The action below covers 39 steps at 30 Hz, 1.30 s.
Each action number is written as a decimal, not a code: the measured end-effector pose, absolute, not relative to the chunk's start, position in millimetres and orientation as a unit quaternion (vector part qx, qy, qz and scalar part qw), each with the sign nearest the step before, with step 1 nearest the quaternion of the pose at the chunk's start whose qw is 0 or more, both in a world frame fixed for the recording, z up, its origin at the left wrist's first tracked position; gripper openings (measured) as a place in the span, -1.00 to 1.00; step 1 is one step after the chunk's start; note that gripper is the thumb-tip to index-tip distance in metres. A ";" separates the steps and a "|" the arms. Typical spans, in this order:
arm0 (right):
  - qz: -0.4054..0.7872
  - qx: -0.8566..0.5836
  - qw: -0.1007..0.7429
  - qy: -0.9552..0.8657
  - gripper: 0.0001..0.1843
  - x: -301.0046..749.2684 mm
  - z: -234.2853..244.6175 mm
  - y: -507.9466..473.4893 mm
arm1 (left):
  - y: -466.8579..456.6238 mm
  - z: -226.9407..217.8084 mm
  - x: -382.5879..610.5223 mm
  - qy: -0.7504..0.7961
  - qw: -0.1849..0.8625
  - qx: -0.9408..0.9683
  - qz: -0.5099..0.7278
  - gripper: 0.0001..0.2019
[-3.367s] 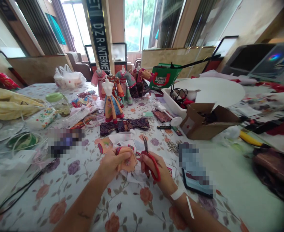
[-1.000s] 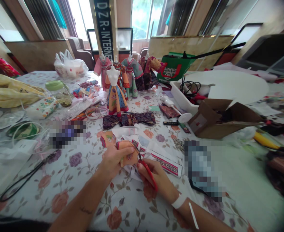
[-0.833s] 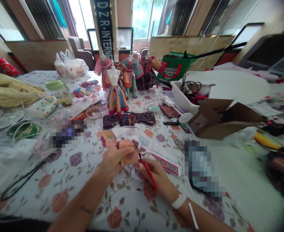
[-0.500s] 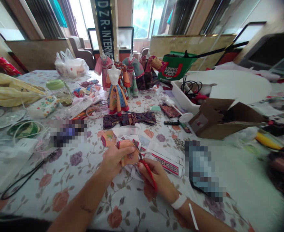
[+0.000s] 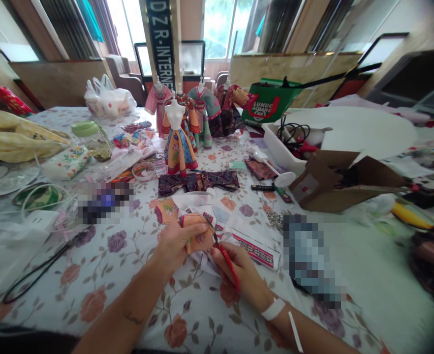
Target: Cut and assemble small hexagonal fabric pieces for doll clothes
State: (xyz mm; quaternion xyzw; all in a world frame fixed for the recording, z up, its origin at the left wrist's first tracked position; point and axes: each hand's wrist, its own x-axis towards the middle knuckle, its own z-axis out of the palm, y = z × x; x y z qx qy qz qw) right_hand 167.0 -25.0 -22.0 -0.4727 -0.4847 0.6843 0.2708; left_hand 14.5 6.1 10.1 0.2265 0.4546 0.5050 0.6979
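Note:
My left hand [image 5: 174, 243] is closed on a small orange patterned piece of fabric [image 5: 198, 233], holding it just above the flowered tablecloth [image 5: 102, 285]. My right hand [image 5: 241, 273] grips red-handled scissors [image 5: 226, 260], whose blades meet the right edge of the orange fabric. White paper and a strip of patterned trim [image 5: 254, 248] lie under and to the right of the fabric. My right wrist carries a white band.
Several dressed doll mannequins [image 5: 178, 142] stand at the table's middle back. A dark brocade garment [image 5: 197, 181] lies before them. An open cardboard box [image 5: 335, 182], a white bin of cables [image 5: 281, 147] and a green bag [image 5: 270, 103] sit at right; a lidded jar [image 5: 89, 140] and black cord [image 5: 40, 270] at left.
The scissors have tipped from upright beside the fabric to blades at its right edge. Over the last second both hands stay almost still.

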 end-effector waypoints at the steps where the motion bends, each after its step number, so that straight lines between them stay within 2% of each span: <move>1: 0.684 -0.472 0.274 -0.485 -0.54 167.0 -22.4 -25.2 | 6.0 10.3 14.3 0.449 0.701 0.228 0.505 -0.80; 39: 0.688 -0.458 0.277 -0.489 -0.59 168.1 -22.6 -25.9 | 5.2 10.6 14.6 0.412 0.724 0.258 0.490 -0.85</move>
